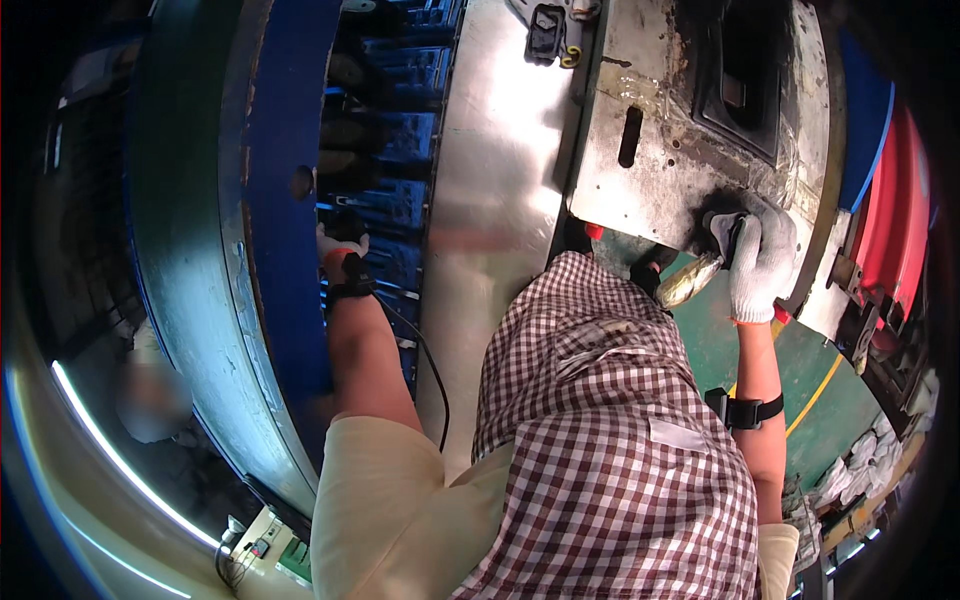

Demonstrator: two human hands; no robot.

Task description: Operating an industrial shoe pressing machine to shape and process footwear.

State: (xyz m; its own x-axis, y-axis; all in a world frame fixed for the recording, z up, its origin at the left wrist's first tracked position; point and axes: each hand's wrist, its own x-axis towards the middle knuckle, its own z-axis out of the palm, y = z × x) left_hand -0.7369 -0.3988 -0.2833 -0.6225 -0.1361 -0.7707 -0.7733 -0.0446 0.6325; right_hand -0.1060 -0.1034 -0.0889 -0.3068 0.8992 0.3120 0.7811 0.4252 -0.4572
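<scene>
My left hand (342,246), in a pale glove with an orange cuff, reaches among the blue slotted fixtures (400,205) at the left. Dark rounded pieces (350,135) sit along their side. A thumb or fingertip shows; the other fingers are hidden in shadow. My right hand (765,255), in a white knitted glove, is closed around a tool with a pale, yellowish wrapped-looking part (690,282) and a dark end. Its exact kind cannot be made out. This hand is at the near edge of a worn metal plate (625,185) with a dark rectangular opening (742,90).
A shiny metal ledge (490,190) runs between the fixtures and the plate. On its far end lies a black handheld control (545,35). A black cable (430,360) hangs beside my left arm. Red and blue panels (895,190) stand right; crumpled white cloths (865,460) lie lower right.
</scene>
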